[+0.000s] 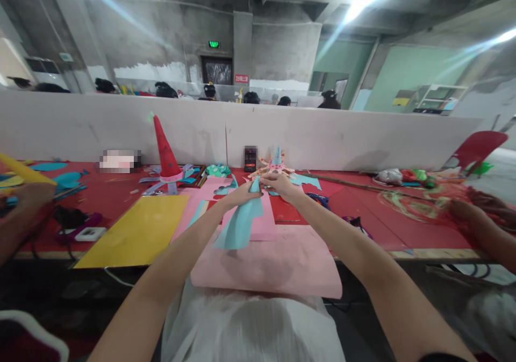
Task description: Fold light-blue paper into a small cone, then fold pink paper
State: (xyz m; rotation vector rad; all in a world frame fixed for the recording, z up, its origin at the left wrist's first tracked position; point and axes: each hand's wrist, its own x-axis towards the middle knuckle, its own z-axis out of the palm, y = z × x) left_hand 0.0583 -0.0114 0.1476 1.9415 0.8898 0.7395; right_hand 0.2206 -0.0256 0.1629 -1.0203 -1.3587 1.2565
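Note:
A strip of light blue paper hangs from my left hand, whose fingers are closed on its upper end. My right hand meets the left at the paper's top edge, with the fingers pinched; what lies between them is too small to make out. Below the hands, a large pink sheet droops over the table's front edge toward my lap. Just beyond my right hand stands a small blue paper cone with a pink band and a fringed brim.
A red paper cone hat and a yellow sheet are on the left. A phone leans on the white partition. Other people's hands are at both sides; a thin stick lies to the right.

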